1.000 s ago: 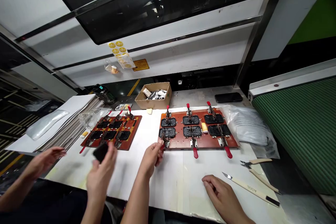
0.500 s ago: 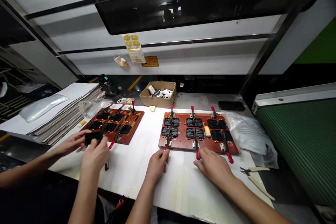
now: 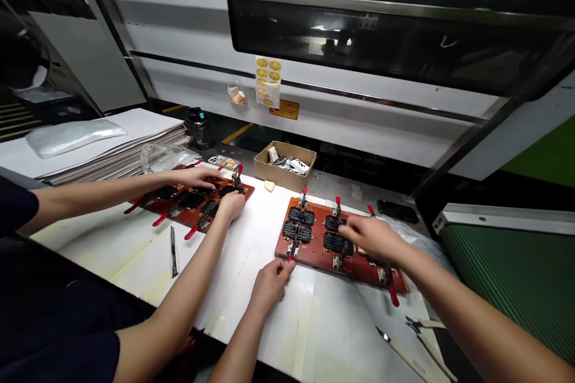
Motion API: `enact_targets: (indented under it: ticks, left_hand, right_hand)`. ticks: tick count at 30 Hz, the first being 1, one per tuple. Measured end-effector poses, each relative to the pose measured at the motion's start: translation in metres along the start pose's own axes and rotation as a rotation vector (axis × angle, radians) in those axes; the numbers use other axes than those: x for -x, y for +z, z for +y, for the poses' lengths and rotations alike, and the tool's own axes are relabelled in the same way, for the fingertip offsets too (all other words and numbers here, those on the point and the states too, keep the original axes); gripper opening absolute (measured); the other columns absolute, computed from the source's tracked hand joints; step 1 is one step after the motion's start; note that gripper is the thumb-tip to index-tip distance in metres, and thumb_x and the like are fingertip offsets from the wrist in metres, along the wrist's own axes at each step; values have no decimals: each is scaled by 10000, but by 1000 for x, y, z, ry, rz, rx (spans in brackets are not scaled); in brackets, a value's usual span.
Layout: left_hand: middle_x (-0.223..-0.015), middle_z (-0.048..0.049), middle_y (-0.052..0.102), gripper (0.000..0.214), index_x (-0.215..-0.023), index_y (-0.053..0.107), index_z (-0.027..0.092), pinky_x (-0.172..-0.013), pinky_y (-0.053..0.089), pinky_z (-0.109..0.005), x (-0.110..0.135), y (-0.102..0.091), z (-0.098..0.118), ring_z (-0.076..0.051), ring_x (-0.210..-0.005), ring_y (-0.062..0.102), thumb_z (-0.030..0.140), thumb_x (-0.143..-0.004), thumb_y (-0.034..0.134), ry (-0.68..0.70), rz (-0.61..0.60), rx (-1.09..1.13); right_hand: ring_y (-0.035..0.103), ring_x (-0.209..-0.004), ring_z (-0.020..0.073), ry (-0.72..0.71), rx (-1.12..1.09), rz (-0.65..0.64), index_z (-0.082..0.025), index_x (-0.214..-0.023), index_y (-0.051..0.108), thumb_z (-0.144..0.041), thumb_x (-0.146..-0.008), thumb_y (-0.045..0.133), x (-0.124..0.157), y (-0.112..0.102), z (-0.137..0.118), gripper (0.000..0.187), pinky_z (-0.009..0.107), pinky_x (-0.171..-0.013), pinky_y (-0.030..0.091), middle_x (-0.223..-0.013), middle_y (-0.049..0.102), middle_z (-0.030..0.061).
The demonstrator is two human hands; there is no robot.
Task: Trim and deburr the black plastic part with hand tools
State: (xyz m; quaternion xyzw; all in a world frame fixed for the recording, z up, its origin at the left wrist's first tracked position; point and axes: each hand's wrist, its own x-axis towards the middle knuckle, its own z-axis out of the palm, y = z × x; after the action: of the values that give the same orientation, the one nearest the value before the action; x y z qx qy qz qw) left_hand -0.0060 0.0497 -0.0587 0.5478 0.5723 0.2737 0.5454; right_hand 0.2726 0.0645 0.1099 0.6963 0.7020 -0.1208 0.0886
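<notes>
Red-brown fixture point(image 3: 318, 240) on desk point(image 3: 350, 335), 5 o'clock of view centre. Left hand point(image 3: 270, 283), at its 8 o'clock, pinches a red clamp handle point(image 3: 291, 258); right hand point(image 3: 367, 234) curls over a black part point(image 3: 333, 223) (grip hidden, cannot tell). Risk: lopsided clamp pressure might shift that part.

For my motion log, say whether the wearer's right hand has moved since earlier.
Yes: the wearer's right hand has moved forward, from the near side of the larger red-brown board to over it.
</notes>
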Motion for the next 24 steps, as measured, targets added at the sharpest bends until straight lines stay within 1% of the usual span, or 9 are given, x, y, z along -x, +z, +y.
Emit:
enact_targets:
  ticks: [2,6,10,13,16,19,21,23,24]
  left_hand:
    - [-530,71,549,532,-702,511,230,-494,404,-259,-2,1,-3,-122,-385,518,727,-867,604,6,9,7]
    - [-518,70,514,537,-707,503,233,-433,344,-250,-3,3,-9,-129,-365,516,741,-850,603,6,45,32]
    - [-527,66,519,546,-709,514,236,-376,273,-256,-3,6,-13,-136,-343,509,756,-808,648,0,68,79]
    - [-518,67,519,555,-701,523,232,-371,255,-253,-2,6,-14,-127,-332,487,755,-779,692,-4,83,119]
    - [-541,64,529,582,-740,557,224,-397,281,-242,3,2,-9,-117,-365,482,783,-741,717,8,133,164]
    - [-718,-6,666,678,-937,641,210,-472,415,-257,16,-2,3,-160,-526,604,850,-718,690,50,159,230]
    - [-1008,-102,752,797,-1203,639,210,-601,536,-295,35,0,9,-224,-748,713,867,-752,645,86,129,273]
    - [-1338,-164,695,936,-1470,512,251,-802,602,-342,62,6,8,-302,-1060,735,843,-762,668,99,22,394]
    - [-1433,-161,651,1005,-1544,448,281,-898,601,-364,76,11,5,-338,-1199,698,812,-737,726,71,-63,484]
  right_hand:
    - [708,-985,244,100,14,57,-219,-1146,675,-542,-1086,260,-27,-8,-3,529,325,-752,443,-1093,768,112]
    - [711,-1028,238,182,41,-9,-158,-1131,705,-482,-1022,568,-68,14,-22,368,397,-880,550,-1138,753,120]
    - [704,-995,212,188,24,-54,-136,-1025,711,-427,-991,666,-79,41,-36,296,426,-925,585,-1078,742,92]
    - [693,-994,225,173,-68,-1,-130,-1075,687,-350,-994,637,-75,44,-39,239,425,-903,569,-1094,728,113]
    - [690,-976,219,108,-257,89,-148,-1088,653,-220,-956,576,-56,39,-49,169,366,-868,521,-1068,739,118]
    - [690,-904,156,-4,-490,172,-197,-1094,601,-165,-940,493,-18,42,-67,191,261,-795,488,-1009,755,54]
    - [681,-847,116,-92,-626,205,-223,-1093,579,-178,-951,474,18,58,-82,182,205,-740,483,-973,748,4]
    - [674,-831,112,-200,-720,222,-240,-1028,601,-196,-919,545,58,89,-94,129,190,-742,487,-942,743,-23]
    - [678,-844,123,-269,-754,232,-239,-995,615,-197,-887,592,78,107,-98,118,197,-766,495,-945,746,-19]
